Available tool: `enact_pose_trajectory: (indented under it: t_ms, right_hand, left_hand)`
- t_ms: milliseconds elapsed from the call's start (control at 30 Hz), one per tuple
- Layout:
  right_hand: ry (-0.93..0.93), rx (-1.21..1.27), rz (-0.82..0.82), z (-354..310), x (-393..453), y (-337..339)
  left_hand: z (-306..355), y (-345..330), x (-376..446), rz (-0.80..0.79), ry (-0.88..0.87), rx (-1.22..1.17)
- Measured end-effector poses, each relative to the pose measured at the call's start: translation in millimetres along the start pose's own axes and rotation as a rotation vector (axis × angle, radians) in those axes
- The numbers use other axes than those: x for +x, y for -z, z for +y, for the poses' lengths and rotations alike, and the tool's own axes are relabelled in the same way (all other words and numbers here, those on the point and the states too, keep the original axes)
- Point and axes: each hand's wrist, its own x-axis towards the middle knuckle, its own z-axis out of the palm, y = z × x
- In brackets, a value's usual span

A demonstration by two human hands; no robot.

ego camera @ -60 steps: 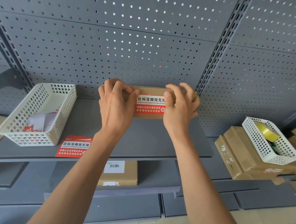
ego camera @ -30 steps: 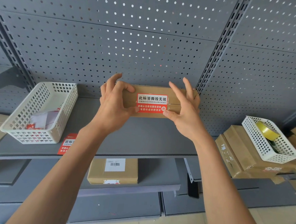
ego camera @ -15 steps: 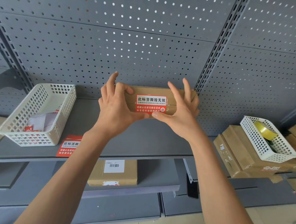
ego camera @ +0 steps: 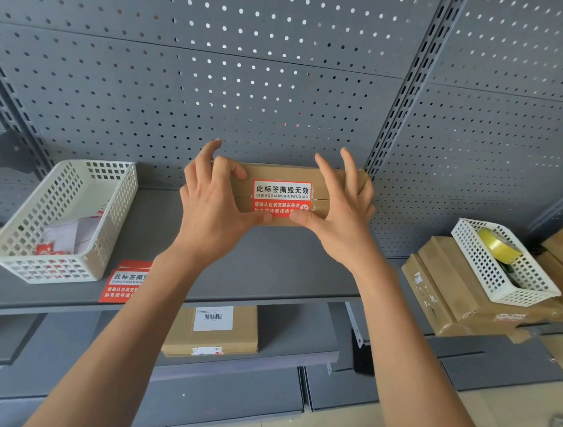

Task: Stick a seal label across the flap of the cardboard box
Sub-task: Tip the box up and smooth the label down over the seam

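A flat brown cardboard box [ego camera: 325, 179] stands on its edge at the back of the grey shelf [ego camera: 269, 266], its flap seam facing me. A red and white seal label [ego camera: 281, 196] lies across that seam. My left hand [ego camera: 214, 205] grips the box's left end, its thumb pressing the label's lower left corner. My right hand [ego camera: 336, 214] holds the right end, thumb on the label's lower right part, index finger raised. The box's two ends are hidden behind my hands.
A white basket [ego camera: 56, 217] with label sheets sits at the shelf's left, a loose red label [ego camera: 125, 279] beside it. On the lower shelf lies another box [ego camera: 212, 332]. At right, a white basket [ego camera: 503, 262] with yellow tape rests on stacked boxes [ego camera: 445, 284]. Pegboard rises behind.
Both thumbs have slid from the label's sides to its lower edge, and my fingers have lifted and spread. The box stays in place on the shelf.
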Motion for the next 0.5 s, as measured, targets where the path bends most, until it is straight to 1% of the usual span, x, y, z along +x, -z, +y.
enact_pose_trajectory:
  t_ms: [233,500]
  right_hand:
    - [0.04,0.016,-0.021,8,2,3]
    - [0.065,0.104,-0.052,15,2,8]
  left_hand:
    - [-4,5,1,-0.037,-0.016,-0.028]
    - [-11,14,3,-0.104,-0.059,-0.052]
